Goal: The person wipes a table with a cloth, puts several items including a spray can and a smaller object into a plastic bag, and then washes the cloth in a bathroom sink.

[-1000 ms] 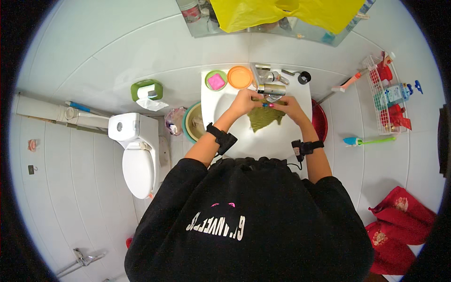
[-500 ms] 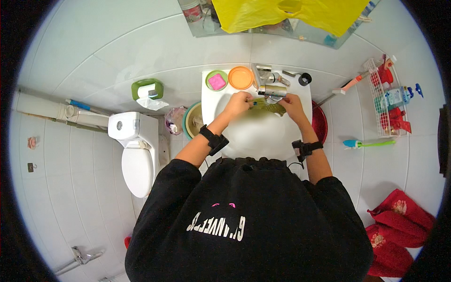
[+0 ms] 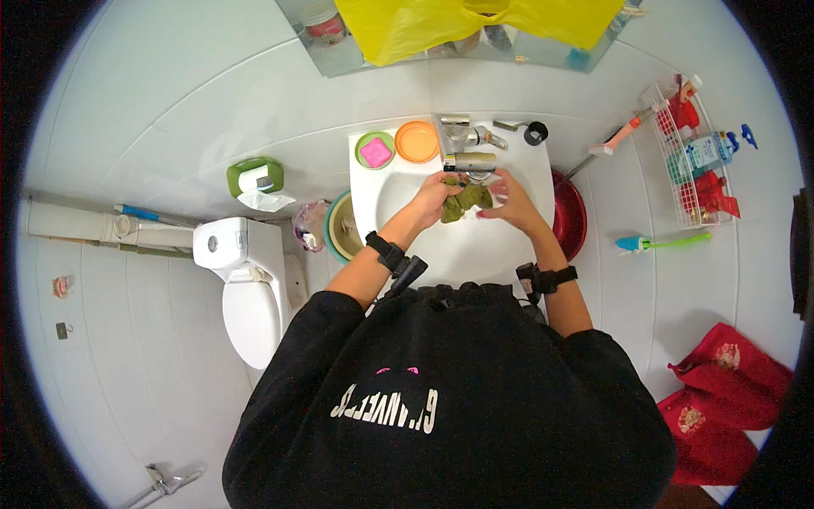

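Under the metal faucet [image 3: 471, 161] an olive-green piece of cloth [image 3: 462, 204] is bunched up above the white sink [image 3: 407, 187]. My left hand [image 3: 431, 202] grips the cloth's left side, fingers closed on it. At its right edge is my right hand [image 3: 515, 205], with thumb and fingers spread apart; the thumb tip is close to a whitish patch at the cloth's lower right, and I cannot tell whether it touches. Whether that patch is foam or fabric is unclear. Black straps with small devices circle both wrists.
Left of the faucet lie a pink soap [image 3: 376, 152] on a green dish and an orange dish [image 3: 417, 142]. A black round object [image 3: 535, 133] sits at the back right. Basins [image 3: 337, 229] flank the sink, a red basin [image 3: 570, 220] on the right. A toilet [image 3: 250, 314] stands left.
The cloth, stretched between both hands before, is now bunched and hangs lower, nearer me. My right hand has loosened and spread its fingers. The whole view has shifted slightly.
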`<state>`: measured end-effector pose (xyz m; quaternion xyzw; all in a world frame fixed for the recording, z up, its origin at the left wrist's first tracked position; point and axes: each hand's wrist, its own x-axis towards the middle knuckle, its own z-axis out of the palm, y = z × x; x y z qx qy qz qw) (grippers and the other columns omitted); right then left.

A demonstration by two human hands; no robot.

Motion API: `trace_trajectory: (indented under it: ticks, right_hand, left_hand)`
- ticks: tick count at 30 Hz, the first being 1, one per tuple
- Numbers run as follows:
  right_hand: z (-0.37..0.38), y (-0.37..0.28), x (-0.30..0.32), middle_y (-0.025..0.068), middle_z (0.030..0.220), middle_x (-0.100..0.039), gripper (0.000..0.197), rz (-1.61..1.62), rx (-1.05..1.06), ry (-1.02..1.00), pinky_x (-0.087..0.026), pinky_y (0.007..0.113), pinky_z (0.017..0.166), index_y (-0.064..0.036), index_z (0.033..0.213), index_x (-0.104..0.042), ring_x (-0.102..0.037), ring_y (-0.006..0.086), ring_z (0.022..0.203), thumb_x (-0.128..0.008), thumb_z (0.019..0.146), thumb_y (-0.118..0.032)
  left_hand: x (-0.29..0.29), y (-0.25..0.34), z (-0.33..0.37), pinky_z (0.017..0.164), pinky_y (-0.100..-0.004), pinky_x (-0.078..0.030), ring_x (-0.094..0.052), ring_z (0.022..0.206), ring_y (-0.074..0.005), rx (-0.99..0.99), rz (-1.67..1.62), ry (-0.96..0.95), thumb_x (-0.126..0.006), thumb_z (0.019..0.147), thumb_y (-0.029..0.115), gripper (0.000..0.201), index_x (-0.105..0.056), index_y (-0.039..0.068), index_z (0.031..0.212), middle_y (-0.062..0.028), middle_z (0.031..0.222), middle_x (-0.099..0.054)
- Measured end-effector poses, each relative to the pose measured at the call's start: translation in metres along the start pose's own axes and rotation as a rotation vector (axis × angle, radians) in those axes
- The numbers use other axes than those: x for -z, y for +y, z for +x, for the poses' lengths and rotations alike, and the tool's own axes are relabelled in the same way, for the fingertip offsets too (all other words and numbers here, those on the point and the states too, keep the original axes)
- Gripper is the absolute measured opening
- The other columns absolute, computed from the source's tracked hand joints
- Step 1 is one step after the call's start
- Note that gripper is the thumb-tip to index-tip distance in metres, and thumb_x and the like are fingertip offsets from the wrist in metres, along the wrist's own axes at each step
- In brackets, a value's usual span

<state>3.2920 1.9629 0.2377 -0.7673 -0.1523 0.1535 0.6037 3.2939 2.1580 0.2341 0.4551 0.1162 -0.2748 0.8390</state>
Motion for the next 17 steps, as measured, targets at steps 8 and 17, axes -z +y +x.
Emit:
trace_trajectory:
  ticks: [8,17]
  right_hand:
    - [0.03,0.031,-0.015,0.0183,0.101,-0.057,0.054,0.196,0.09,0.089,-0.047,0.03,0.077,0.0042,0.113,-0.045,-0.058,0.0238,0.091,-0.06,0.062,0.006]
    - [0.032,-0.008,-0.028,0.0164,0.109,-0.051,0.053,1.105,-0.252,0.059,-0.044,0.038,0.089,0.0015,0.119,-0.043,-0.051,0.0287,0.103,-0.046,0.068,0.012]
  left_hand:
    - [-0.022,0.04,-0.028,0.082,-0.0327,-0.048,-0.057,0.094,-0.0228,-0.04,0.158,-0.038,-0.05,0.073,-0.013,0.04,-0.048,0.001,0.111,-0.0094,0.105,-0.056]
    - [-0.003,-0.019,-0.008,0.096,-0.0317,-0.033,-0.038,0.113,-0.02,-0.194,0.786,0.097,-0.076,0.059,0.004,0.089,-0.024,0.008,0.131,-0.0081,0.123,-0.037]
